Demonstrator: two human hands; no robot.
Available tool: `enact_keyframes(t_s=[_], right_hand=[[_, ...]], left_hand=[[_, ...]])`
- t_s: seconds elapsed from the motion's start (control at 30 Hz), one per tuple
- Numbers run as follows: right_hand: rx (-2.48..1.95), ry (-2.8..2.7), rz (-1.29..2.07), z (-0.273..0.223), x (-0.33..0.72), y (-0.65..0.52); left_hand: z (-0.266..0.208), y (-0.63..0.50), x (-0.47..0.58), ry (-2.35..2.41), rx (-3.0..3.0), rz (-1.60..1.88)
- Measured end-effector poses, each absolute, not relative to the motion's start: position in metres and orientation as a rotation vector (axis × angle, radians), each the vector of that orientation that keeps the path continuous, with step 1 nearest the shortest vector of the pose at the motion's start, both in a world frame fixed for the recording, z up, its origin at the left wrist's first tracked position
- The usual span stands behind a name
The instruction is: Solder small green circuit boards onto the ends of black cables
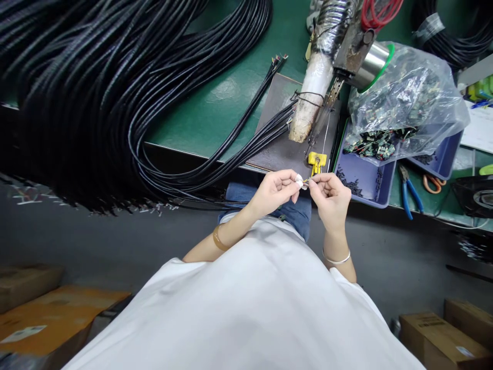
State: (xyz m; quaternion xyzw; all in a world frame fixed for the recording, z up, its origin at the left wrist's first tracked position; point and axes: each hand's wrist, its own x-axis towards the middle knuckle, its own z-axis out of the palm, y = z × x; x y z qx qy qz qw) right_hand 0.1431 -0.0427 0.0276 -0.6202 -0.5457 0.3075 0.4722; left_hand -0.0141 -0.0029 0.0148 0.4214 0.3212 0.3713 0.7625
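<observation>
My left hand [278, 191] and my right hand [330, 197] meet at the table's front edge, fingertips pinched. Between them are thin coloured wires [306, 181], one yellowish, with a tiny part I cannot make out. White covers sit on my left fingertips. Just beyond my fingers stands a yellow clip [317, 159] on a dark board [265, 146]. Above it, a metal soldering arm [326, 110] slants down beside a wrapped white pipe [313, 97]. Several black cables [234, 154] with stripped, coloured ends lie across the board to my left.
A large bundle of black cables [96, 92] hangs over the table edge at left. On the right are a purple tray [370, 190] with small black pieces, a plastic bag [416, 97] of circuit boards, blue-handled pliers [409, 192] and orange-handled scissors [434, 182]. Cardboard boxes [442, 334] stand below.
</observation>
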Motion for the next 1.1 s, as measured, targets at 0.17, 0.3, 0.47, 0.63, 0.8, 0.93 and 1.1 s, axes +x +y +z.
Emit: enact_keyframes(t_s=[0.17,0.3,0.47,0.63,0.8,0.93,1.1], right_hand=[[-1.519,-1.274,0.785,0.031,0.146,-0.043],[-1.598,-1.198,0.593,0.028,0.149,-0.046],[-1.632,-1.334,0.72,0.026,0.153,-0.045],[-1.592,-1.524,0.575,0.034,0.151,-0.041],[-1.587,-1.664,0.389,0.039,0.149,-0.04],[-1.586,-1.704,0.353,0.035,0.149,-0.037],[-1.55,-1.615,0.236,0.034,0.151,-0.037]], left_hand=[[0.014,-0.002,-0.013,0.718,0.921,0.858],[0.009,-0.002,-0.011,0.747,0.922,0.883],[0.008,0.0,-0.01,0.765,0.995,0.925],[0.006,0.003,-0.009,0.826,1.063,0.92],[0.005,0.004,-0.009,0.844,1.084,0.927],[0.008,0.006,-0.01,0.838,1.095,0.906],[0.007,0.014,-0.009,0.826,1.067,0.928]])
